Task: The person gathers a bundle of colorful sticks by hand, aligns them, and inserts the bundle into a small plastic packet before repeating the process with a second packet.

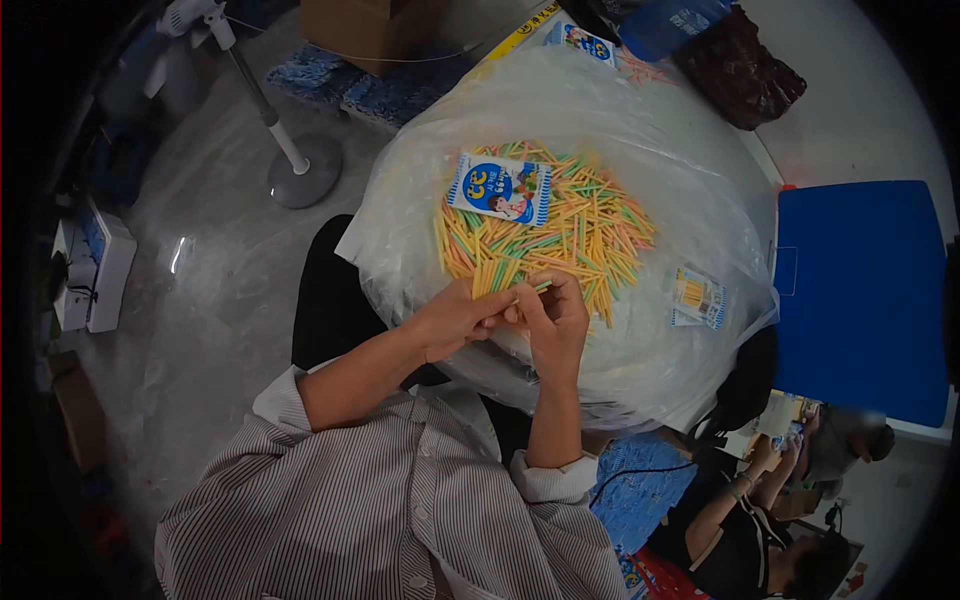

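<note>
A heap of thin yellow, orange and green sticks (560, 225) lies on a large clear plastic bag (660, 130). My left hand (455, 318) and my right hand (555, 318) meet at the heap's near edge, both pinching a small bundle of sticks (490, 275) between the fingertips. A blue and white printed packet (498, 188) rests on top of the heap at its far left. A second small packet (697, 298), with sticks showing inside it, lies to the right on the plastic.
A white fan stand (300, 165) is on the grey floor at upper left, near cardboard boxes (370, 25). A blue panel (860, 290) is at the right. A dark red bag (738, 65) lies beyond the plastic. Another person (760, 520) sits at lower right.
</note>
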A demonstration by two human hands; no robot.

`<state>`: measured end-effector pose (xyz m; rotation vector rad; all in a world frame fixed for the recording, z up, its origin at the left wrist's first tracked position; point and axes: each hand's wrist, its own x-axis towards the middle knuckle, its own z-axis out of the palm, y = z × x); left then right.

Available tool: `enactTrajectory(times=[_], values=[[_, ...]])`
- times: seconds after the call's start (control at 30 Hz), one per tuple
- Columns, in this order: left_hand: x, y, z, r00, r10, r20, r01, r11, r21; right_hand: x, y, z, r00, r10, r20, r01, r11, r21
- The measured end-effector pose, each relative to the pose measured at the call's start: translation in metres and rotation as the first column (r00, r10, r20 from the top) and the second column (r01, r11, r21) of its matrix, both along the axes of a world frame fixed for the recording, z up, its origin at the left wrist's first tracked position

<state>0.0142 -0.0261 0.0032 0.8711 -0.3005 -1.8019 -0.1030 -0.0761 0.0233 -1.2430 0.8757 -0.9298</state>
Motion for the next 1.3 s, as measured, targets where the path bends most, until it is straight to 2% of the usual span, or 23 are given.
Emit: enactTrajectory(times=[0.07, 0.13, 0.37, 0.43, 0.57, 0.63, 0.67, 0.83, 0.93, 0.97, 1.0, 1.03, 1.13, 1.27, 1.3], values=[[-0.001, 0.001, -0.002, 0.999, -0.044, 0.001, 0.044, 0.996, -0.079, -0.001, 0.001, 0.002, 1.0, 0.013, 0.001, -0.013, 0.998, 0.067], [0.0, 0.0, 0.001, 0.998, -0.062, 0.009, 0.063, 0.996, -0.069, 0.0, -0.001, 0.006, 0.995, 0.041, -0.092, -0.037, 0.998, 0.043], [0.001, 0.001, -0.003, 0.995, -0.102, 0.022, 0.104, 0.992, -0.078, -0.003, -0.003, -0.002, 0.99, 0.068, -0.126, -0.051, 0.99, 0.132], [0.0, 0.001, -0.006, 0.998, -0.068, 0.018, 0.069, 0.995, -0.075, 0.0, -0.001, -0.005, 0.996, 0.022, -0.081, -0.017, 0.998, 0.061], [-0.001, 0.002, -0.003, 1.0, -0.011, -0.019, 0.01, 0.999, -0.045, 0.002, 0.005, -0.001, 0.997, -0.026, -0.076, 0.033, 0.996, 0.082], [0.0, 0.003, -0.001, 0.999, -0.024, -0.034, 0.023, 0.999, -0.036, 0.002, 0.007, -0.004, 0.997, -0.042, -0.058, 0.041, 0.999, -0.018], [0.0, 0.003, -0.001, 0.998, -0.039, -0.049, 0.038, 0.999, -0.033, 0.001, 0.007, -0.004, 0.997, -0.044, -0.058, 0.043, 0.999, -0.014], [-0.003, 0.004, -0.006, 0.994, -0.112, 0.005, 0.112, 0.991, -0.066, -0.002, 0.004, 0.006, 0.99, 0.068, -0.12, -0.049, 0.987, 0.153], [-0.003, 0.006, -0.007, 0.993, -0.119, 0.019, 0.12, 0.99, -0.075, -0.003, 0.002, 0.005, 0.979, 0.086, -0.184, -0.048, 0.978, 0.204], [-0.003, 0.006, -0.008, 0.993, -0.113, 0.017, 0.114, 0.99, -0.082, -0.003, 0.004, 0.005, 0.979, 0.086, -0.184, -0.047, 0.977, 0.206], [-0.003, 0.006, -0.007, 0.994, -0.111, 0.017, 0.112, 0.99, -0.081, -0.001, 0.005, 0.003, 0.985, 0.042, -0.168, -0.02, 0.991, 0.129], [-0.001, 0.005, -0.006, 0.994, -0.109, -0.028, 0.107, 0.991, -0.074, 0.0, 0.006, 0.002, 0.989, -0.002, -0.148, 0.009, 0.999, 0.051], [0.004, 0.005, 0.003, 0.986, -0.118, -0.115, 0.111, 0.992, -0.065, 0.001, 0.01, 0.006, 0.995, -0.047, -0.083, 0.049, 0.999, 0.016], [0.005, 0.006, -0.003, 0.974, -0.168, -0.155, 0.155, 0.984, -0.093, -0.001, 0.006, 0.012, 0.995, 0.005, -0.101, 0.003, 0.997, 0.077], [0.005, 0.005, -0.006, 0.973, -0.169, -0.155, 0.156, 0.983, -0.094, -0.002, 0.003, 0.013, 0.992, 0.065, -0.111, -0.052, 0.992, 0.118]])
